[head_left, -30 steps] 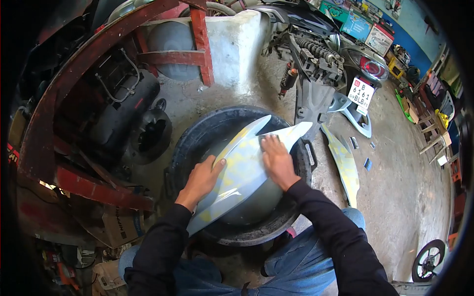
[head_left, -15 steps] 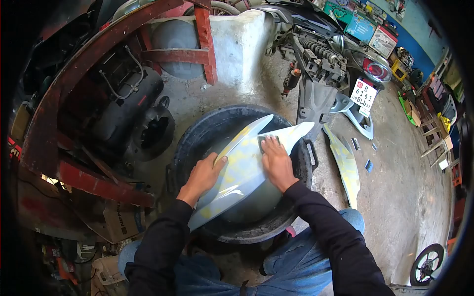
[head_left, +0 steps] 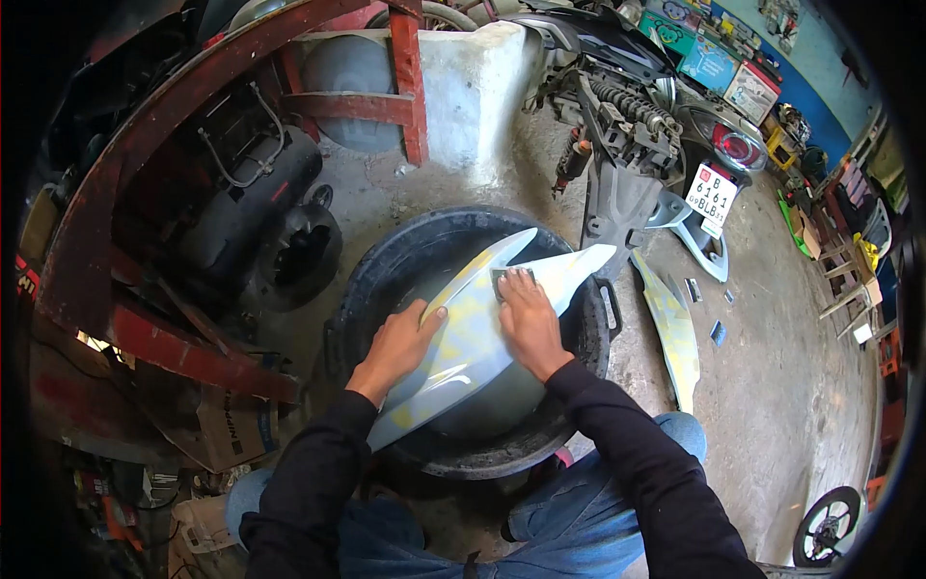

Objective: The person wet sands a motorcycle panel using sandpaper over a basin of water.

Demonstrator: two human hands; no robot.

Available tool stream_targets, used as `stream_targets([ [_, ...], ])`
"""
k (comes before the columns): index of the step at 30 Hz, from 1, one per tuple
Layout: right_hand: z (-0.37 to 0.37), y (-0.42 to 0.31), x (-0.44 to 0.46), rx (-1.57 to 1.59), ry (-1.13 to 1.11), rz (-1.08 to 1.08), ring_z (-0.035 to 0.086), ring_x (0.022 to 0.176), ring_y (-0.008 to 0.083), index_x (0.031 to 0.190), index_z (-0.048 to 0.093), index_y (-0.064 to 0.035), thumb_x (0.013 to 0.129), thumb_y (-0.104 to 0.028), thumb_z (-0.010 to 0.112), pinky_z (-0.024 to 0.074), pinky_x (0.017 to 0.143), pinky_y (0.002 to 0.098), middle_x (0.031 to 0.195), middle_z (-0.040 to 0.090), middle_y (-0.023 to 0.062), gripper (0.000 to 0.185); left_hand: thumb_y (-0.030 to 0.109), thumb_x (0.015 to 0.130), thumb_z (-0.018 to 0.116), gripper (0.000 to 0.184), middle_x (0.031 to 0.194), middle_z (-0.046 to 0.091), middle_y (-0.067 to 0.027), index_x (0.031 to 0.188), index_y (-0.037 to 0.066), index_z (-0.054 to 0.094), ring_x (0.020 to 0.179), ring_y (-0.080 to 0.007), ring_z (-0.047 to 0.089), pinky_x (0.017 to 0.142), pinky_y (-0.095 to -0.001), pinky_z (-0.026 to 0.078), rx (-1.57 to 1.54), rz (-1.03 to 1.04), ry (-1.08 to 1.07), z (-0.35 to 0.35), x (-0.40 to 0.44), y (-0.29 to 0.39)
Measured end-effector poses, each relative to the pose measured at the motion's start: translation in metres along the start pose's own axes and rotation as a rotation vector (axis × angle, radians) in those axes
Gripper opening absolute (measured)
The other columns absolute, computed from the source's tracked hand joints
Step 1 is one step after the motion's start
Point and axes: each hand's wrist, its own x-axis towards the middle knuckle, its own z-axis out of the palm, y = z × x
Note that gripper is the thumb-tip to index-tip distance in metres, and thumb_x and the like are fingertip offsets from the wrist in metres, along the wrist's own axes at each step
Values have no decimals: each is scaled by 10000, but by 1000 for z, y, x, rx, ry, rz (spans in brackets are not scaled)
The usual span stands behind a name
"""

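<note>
Under flat, open right hand (head_left: 529,320), dark pad (head_left: 499,281) on panel (head_left: 469,333), seemingly rubbing; half-closed left hand (head_left: 395,349) grips panel; next stroke needs even pressure.

Dark pad (head_left: 499,280) (under right fingers (head_left: 518,283))

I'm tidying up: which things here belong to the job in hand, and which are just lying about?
In the job: held panel, dark pad under the right hand, tub, probably the similar floor panel.

Apparently lying about: wheel, cardboard, small blue piece.
</note>
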Motion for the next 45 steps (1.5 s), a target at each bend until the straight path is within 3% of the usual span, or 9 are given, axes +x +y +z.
stream_targets([
  [10, 4, -18, -24, 94, 14, -193, 462, 1420, 450, 1416, 556, 30, 909, -38, 596, 366, 1176, 514, 1478, 535, 260, 514, 510, 1043, 488, 522, 1005, 686, -308, 1068, 2, 605, 1018, -498, 644, 869, -546, 474, -35, 24, 0, -1, 2, -6],
  [15, -4, 23, -12, 26, 30, -44, 493, 1394, 424, 1330, 626, 22, 876, -101, 645, 371, 1174, 521, 1448, 569, 230, 470, 503, 1045, 491, 515, 1003, 685, -311, 1064, 0, 601, 1014, -499, 648, 867, -540, 476, 14, 30, 38, 2, 0, -2],
  [18, -4, -2, -32, 37, -8, -204, 496, 1391, 420, 1329, 620, 36, 887, -92, 635, 372, 1171, 516, 1449, 567, 237, 461, 471, 1054, 498, 492, 1014, 699, -284, 1144, 3, 620, 997, -458, 678, 868, -497, 488, -20, -16, 3, 0, 4, -6],
  [23, -13, 25, -9, 17, -8, -20, 473, 1425, 409, 1356, 612, 23, 905, -73, 608, 369, 1176, 508, 1456, 560, 253, 461, 516, 1043, 479, 528, 1015, 685, -312, 1082, 4, 603, 1037, -494, 645, 882, -539, 475, -4, 1, 16, 2, 3, -5],
  [26, -9, -13, -31, 67, -53, -199, 479, 1410, 425, 1327, 621, 47, 917, -61, 586, 378, 1169, 500, 1443, 565, 267, 426, 524, 1041, 477, 531, 1016, 686, -310, 1083, 10, 609, 1041, -489, 648, 883, -536, 476, -14, -7, 3, 0, 1, -6],
  [31, -8, 9, -5, 23, -22, -22, 463, 1433, 405, 1372, 598, 19, 912, -95, 618, 357, 1181, 523, 1475, 551, 229, 474, 528, 1041, 477, 527, 1025, 688, -308, 1096, 20, 609, 1030, -489, 653, 876, -538, 480, 17, 9, 22, 4, 0, -6],
  [35, -10, -14, -38, 77, -69, -205, 481, 1399, 424, 1326, 619, 46, 909, -99, 616, 366, 1170, 525, 1446, 567, 247, 442, 530, 1042, 478, 527, 1035, 689, -308, 1115, 22, 597, 1026, -493, 654, 872, -543, 482, 0, 8, -4, 2, 4, -7],
  [38, -8, 16, -9, -1, -1, -3, 473, 1417, 408, 1333, 625, 28, 886, -116, 651, 359, 1182, 531, 1449, 573, 219, 470, 540, 1037, 488, 541, 1011, 689, -307, 1086, 13, 600, 1011, -490, 659, 864, -544, 482, 18, 36, 30, 5, 5, -9],
  [45, -15, 15, -12, 38, -30, -76, 479, 1409, 413, 1325, 631, 6, 890, -82, 620, 370, 1171, 527, 1440, 579, 223, 444, 534, 1033, 534, 557, 1003, 699, -304, 1116, -12, 612, 986, -470, 684, 855, -510, 502, 29, 52, -18, 0, 4, -12],
])
